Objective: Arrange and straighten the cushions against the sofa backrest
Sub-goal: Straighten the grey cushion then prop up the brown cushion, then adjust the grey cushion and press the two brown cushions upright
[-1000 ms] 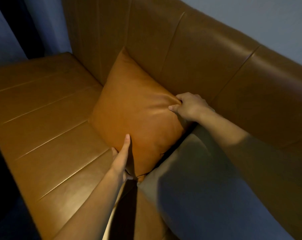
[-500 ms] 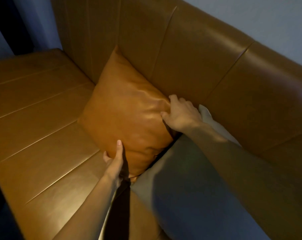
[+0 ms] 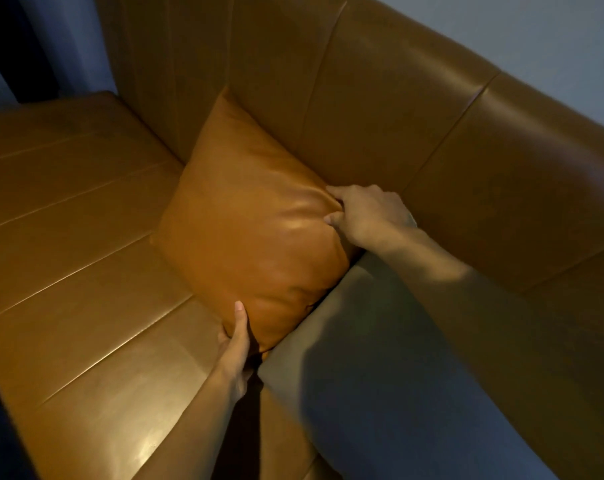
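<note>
Hands now pinch the tan cushion (image 3: pixel 248 230): right hand (image 3: pixel 369 216) grips its 3 o'clock corner, left hand (image 3: pixel 234 348) its 6 o'clock corner, pressing closer against the backrest (image 3: pixel 380 109).

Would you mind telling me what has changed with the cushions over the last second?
Little changed. The right hand kept pinching the orange cushion's upper corner, the left hand stayed at its lower corner, and both eased it slightly. It still leans on the backrest, beside the grey cushion.

A pale blue-grey wall (image 3: pixel 553 39) rises behind the furniture, while a dark vertical strip (image 3: pixel 2 36), possibly a curtain, fills the upper left corner.
</note>
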Motion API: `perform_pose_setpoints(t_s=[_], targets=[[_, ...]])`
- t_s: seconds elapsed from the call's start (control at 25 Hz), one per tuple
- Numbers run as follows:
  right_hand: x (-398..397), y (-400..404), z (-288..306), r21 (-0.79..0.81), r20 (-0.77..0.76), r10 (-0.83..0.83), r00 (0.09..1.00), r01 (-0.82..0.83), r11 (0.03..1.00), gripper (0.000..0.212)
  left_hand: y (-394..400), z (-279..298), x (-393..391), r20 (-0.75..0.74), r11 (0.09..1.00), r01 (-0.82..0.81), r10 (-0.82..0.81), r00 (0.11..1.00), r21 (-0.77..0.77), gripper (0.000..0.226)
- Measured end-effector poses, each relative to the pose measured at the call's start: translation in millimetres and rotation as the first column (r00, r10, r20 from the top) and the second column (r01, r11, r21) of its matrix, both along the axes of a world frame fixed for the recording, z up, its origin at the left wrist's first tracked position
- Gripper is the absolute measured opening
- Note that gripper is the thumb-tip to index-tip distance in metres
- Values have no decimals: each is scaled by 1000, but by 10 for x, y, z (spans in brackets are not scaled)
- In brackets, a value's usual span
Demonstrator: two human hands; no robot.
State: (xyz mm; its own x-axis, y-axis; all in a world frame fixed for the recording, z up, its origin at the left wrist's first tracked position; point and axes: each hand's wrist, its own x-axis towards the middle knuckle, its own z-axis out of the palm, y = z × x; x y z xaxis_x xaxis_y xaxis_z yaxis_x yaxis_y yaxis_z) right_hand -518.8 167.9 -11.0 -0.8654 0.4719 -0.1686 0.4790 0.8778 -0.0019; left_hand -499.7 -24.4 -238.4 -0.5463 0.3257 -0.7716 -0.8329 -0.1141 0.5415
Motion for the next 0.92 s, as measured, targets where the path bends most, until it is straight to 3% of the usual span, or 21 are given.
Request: perform_pose_setpoints(t_s=[0.16, 0.24, 0.32, 0.4, 0.52, 0.6, 0.72, 0.8, 0.92], targets=[[100, 15, -109, 52, -18, 73, 997, -72, 996, 50, -24, 31, 14, 10, 995, 102, -102, 995, -23, 101], [171, 14, -134, 5, -117, 80, 990, -80, 997, 54, -22, 84, -3, -3, 986, 117, -118, 993, -116, 100], [321, 35, -50, -115, -358, -11, 933, -32, 993, 51, 42, 294, 10, -139, 924, 71, -132, 981, -377, 89], [636, 111, 101, -228, -528, -164, 833, 47, 973, 45, 144, 615, 79, -403, 805, -103, -178, 898, -584, 66], [1551, 377, 257, -324, -426, -332, 842, 200, 925, 29, 460, 1127, 310, -744, 839, -190, -318, 588, -510, 53], [2224, 530, 285, -339, -279, -400, 873, 300, 892, 20, 748, 1425, 523, -845, 866, -121, -427, 322, -484, 46], [3042, 746, 275, -292, -147, -470, 870, 416, 861, 24, 1195, 1843, 1037, -842, 843, -13, -537, -50, -538, 39], [3427, 831, 265, -303, -129, -497, 858, 443, 844, 26, 1437, 2031, 1431, -783, 800, 49, -570, -249, -598, 41], [3845, 873, 276, -388, -105, -544, 833, 469, 793, 27, 1640, 2147, 1926, -632, 632, 202, -587, -506, -748, 56]])
